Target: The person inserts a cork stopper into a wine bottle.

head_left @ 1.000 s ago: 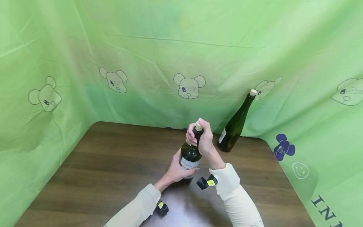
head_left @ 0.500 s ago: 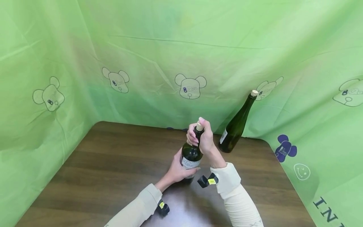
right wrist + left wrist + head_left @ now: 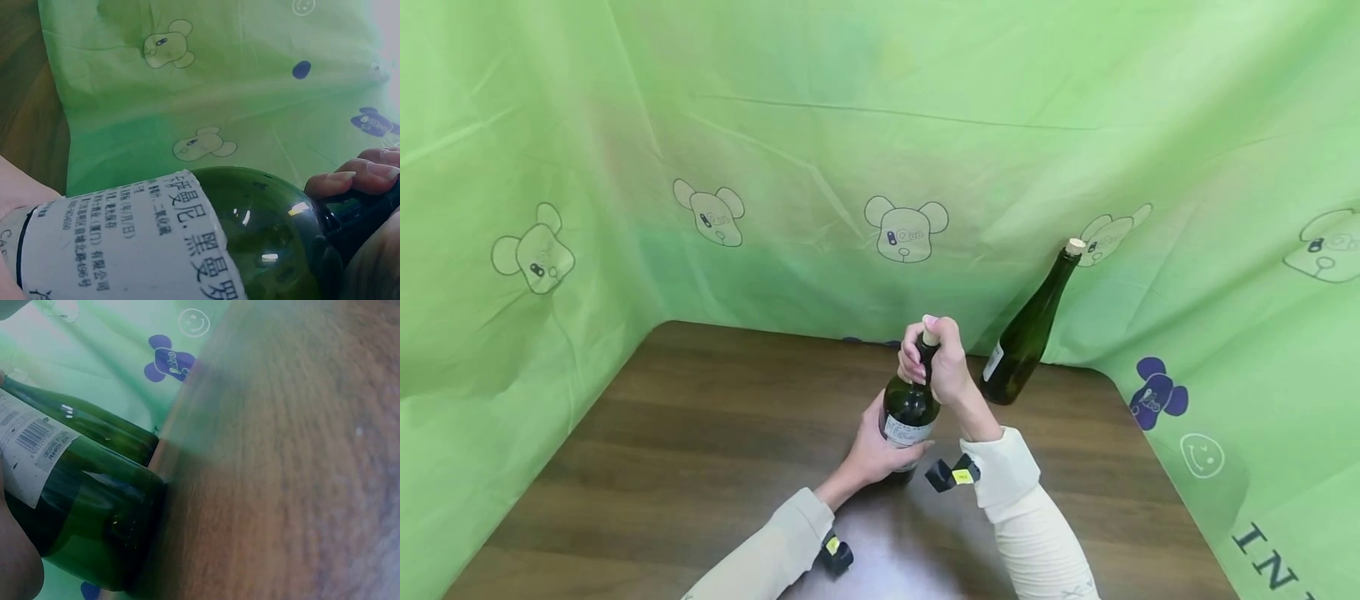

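Note:
Both hands are on a green glass wine bottle (image 3: 911, 406) with a white label, upright on the wooden table. My left hand (image 3: 880, 446) wraps round the body at the label from the left. Higher up, my right hand (image 3: 952, 371) grips the neck with curled fingers, its thumb on top of the cork (image 3: 931, 337) in the mouth. The right wrist view shows fingers (image 3: 369, 178) round the dark neck and printed text on the label (image 3: 125, 244). In the left wrist view the bottle's base (image 3: 119, 519) meets the tabletop.
A taller, slimmer green bottle (image 3: 1032, 329), corked, stands behind and to the right, near the back edge. Green printed cloth (image 3: 775, 150) hangs round the back and sides of the brown table (image 3: 737, 400). Black wrist cameras (image 3: 952, 474) sit under both cuffs.
The right thumb has come down a little on the cork, and less of the cork shows. Both hands keep their hold on the bottle; the whole view has shifted slightly.

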Tool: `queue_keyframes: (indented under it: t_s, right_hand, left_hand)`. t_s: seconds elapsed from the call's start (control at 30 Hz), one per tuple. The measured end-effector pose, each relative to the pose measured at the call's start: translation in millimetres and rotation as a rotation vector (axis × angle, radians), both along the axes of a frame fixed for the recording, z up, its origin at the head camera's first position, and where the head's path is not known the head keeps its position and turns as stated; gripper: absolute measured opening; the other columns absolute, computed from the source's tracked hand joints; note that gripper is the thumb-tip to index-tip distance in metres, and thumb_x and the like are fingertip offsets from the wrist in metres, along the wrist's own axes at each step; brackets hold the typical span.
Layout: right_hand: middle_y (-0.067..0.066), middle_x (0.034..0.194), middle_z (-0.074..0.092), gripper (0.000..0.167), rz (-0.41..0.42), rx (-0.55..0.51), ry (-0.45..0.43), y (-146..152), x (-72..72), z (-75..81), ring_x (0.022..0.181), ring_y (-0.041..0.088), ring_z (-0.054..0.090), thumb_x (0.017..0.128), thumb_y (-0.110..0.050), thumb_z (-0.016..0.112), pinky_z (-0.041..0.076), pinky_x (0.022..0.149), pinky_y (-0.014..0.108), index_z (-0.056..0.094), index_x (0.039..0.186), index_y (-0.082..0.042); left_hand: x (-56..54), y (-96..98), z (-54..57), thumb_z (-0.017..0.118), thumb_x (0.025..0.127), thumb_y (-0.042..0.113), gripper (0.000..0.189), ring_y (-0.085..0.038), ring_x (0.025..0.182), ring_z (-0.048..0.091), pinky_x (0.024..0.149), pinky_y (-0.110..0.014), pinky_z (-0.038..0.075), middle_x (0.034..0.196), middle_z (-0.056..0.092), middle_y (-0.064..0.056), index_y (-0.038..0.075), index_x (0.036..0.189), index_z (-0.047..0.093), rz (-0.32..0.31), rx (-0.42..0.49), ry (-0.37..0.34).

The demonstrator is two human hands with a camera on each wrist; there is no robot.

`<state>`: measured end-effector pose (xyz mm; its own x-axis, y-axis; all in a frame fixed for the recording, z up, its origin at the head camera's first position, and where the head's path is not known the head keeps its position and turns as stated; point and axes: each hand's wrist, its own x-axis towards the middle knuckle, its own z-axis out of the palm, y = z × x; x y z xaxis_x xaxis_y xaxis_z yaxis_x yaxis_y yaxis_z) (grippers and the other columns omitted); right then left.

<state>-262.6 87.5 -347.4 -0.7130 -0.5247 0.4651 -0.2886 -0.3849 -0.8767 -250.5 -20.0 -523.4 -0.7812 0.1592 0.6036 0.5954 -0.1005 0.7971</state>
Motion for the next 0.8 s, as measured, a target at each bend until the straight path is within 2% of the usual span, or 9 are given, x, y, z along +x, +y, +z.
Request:
queue_keyframes:
  t_s: [0.2, 0.33, 0.37, 0.43, 0.53, 0.6, 0.8]
  right_hand:
    - [-0.011, 0.045, 0.033, 0.053, -0.035, 0.008, -0.020, -1.0, -2.0, -1.7, 0.037, 0.010, 0.025, 0.101, -0.041, 0.022, 0.020, 0.037, 0.031, 0.036, 0.057, -0.014]
    - [-0.011, 0.044, 0.035, 0.058, -0.008, 0.034, -0.049, -0.1, -1.9, -1.2, 0.038, 0.009, 0.028, 0.102, -0.045, 0.017, 0.023, 0.038, 0.031, 0.036, 0.056, -0.016]
    - [-0.011, 0.044, 0.035, 0.057, 0.003, 0.034, -0.058, 0.0, -1.5, -0.5, 0.038, 0.010, 0.028, 0.101, -0.044, 0.016, 0.022, 0.039, 0.032, 0.036, 0.056, -0.016]
    - [-0.010, 0.044, 0.035, 0.054, 0.028, 0.032, -0.071, -0.1, -1.3, 0.6, 0.038, 0.011, 0.027, 0.100, -0.040, 0.017, 0.020, 0.039, 0.033, 0.036, 0.056, -0.015]
    - [-0.008, 0.044, 0.034, 0.051, 0.043, 0.017, -0.083, 0.2, -1.0, 2.1, 0.037, 0.013, 0.024, 0.097, -0.035, 0.016, 0.017, 0.039, 0.036, 0.035, 0.056, -0.014]
    - [-0.008, 0.044, 0.034, 0.050, 0.037, 0.016, -0.092, 0.8, -0.5, 3.3, 0.037, 0.014, 0.024, 0.097, -0.034, 0.015, 0.016, 0.039, 0.036, 0.035, 0.055, -0.013]
    - [-0.012, 0.043, 0.036, 0.052, -0.024, 0.022, -0.109, -0.3, 1.6, 3.6, 0.037, 0.010, 0.026, 0.097, -0.034, 0.014, 0.018, 0.040, 0.034, 0.038, 0.054, -0.017]
  left_hand:
    - [1.4, 1.8, 3.5, 0.087, 0.068, -0.003, 0.069, -0.014, 0.096, 0.065, 0.088, -0.032, 0.056, 0.111, 0.068, -0.018, 0.002, 0.129, 0.054, 0.041, -0.021, -0.018]
    - [2.6, 0.8, 1.3, 0.089, 0.070, 0.003, 0.068, -0.012, 0.097, 0.065, 0.089, -0.031, 0.055, 0.112, 0.069, -0.012, 0.009, 0.129, 0.055, 0.044, -0.010, -0.018]
    - [5.9, -0.1, 4.6, 0.089, 0.070, 0.004, 0.068, -0.013, 0.097, 0.065, 0.090, -0.031, 0.056, 0.112, 0.069, -0.012, 0.010, 0.129, 0.055, 0.045, -0.005, -0.016]
    - [6.2, -0.6, 3.0, 0.090, 0.070, 0.007, 0.068, -0.013, 0.097, 0.065, 0.090, -0.031, 0.055, 0.112, 0.069, -0.008, 0.014, 0.129, 0.056, 0.050, 0.000, -0.009]
    - [7.4, -0.4, 3.3, 0.090, 0.070, 0.009, 0.069, -0.016, 0.098, 0.065, 0.090, -0.032, 0.056, 0.113, 0.069, -0.008, 0.014, 0.129, 0.055, 0.053, -0.007, -0.020]
    - [4.9, 0.9, -0.5, 0.090, 0.070, 0.011, 0.069, -0.016, 0.099, 0.065, 0.091, -0.032, 0.055, 0.113, 0.069, -0.007, 0.016, 0.129, 0.055, 0.056, -0.014, -0.028]
    - [4.3, 1.1, 1.4, 0.090, 0.071, 0.011, 0.069, -0.016, 0.100, 0.065, 0.092, -0.032, 0.054, 0.113, 0.068, -0.007, 0.014, 0.130, 0.055, 0.046, -0.020, -0.035]
